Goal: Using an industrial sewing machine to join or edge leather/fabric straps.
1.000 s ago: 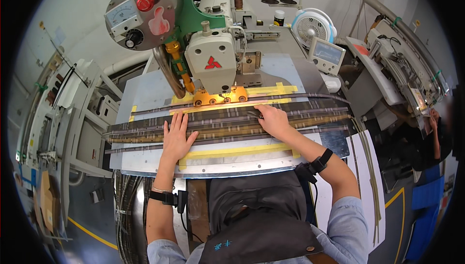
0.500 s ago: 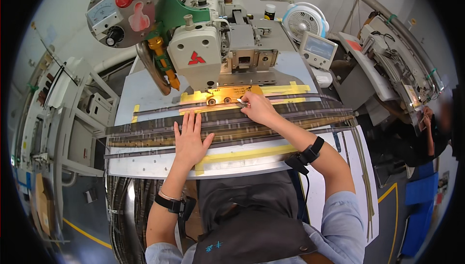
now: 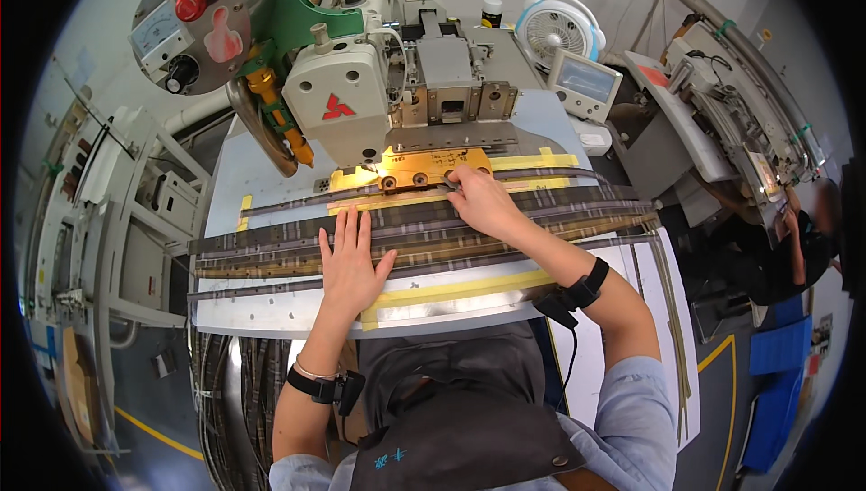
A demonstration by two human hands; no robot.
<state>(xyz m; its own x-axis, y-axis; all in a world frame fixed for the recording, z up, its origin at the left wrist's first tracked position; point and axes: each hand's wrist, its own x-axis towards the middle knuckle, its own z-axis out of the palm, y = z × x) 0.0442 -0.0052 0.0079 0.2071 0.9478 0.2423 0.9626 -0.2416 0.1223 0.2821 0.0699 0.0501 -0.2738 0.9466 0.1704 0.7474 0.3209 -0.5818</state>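
Observation:
My left hand (image 3: pixel 354 264) lies flat on dark patterned fabric strips (image 3: pixel 257 240), fingers stretched out and thumb apart. At the lower right edge of a yellow plate (image 3: pixel 431 165) with round dark-rimmed holes, my right hand (image 3: pixel 487 205) pinches with thumb and forefinger. Whatever sits between those fingertips is too small and hidden to name. The plate lies in front of the white head of a sewing machine (image 3: pixel 336 99). Beneath it, a narrow dark strip (image 3: pixel 284 206) runs sideways between pieces of yellow tape (image 3: pixel 546 161). A bright light glows at the plate's left end.
An orange nozzle (image 3: pixel 293 141) hangs left of the sewing head. A white fan (image 3: pixel 557 33) and a small control screen (image 3: pixel 584 83) stand at the back right. Long strips (image 3: pixel 225 401) hang below the table's left side. Another person (image 3: pixel 785 252) sits at a machine far right.
The view has shifted slightly, and the light at the plate's left end looks brighter. My right hand stays at the plate; a shiny bit at its fingertips shows less. My left hand stays flat.

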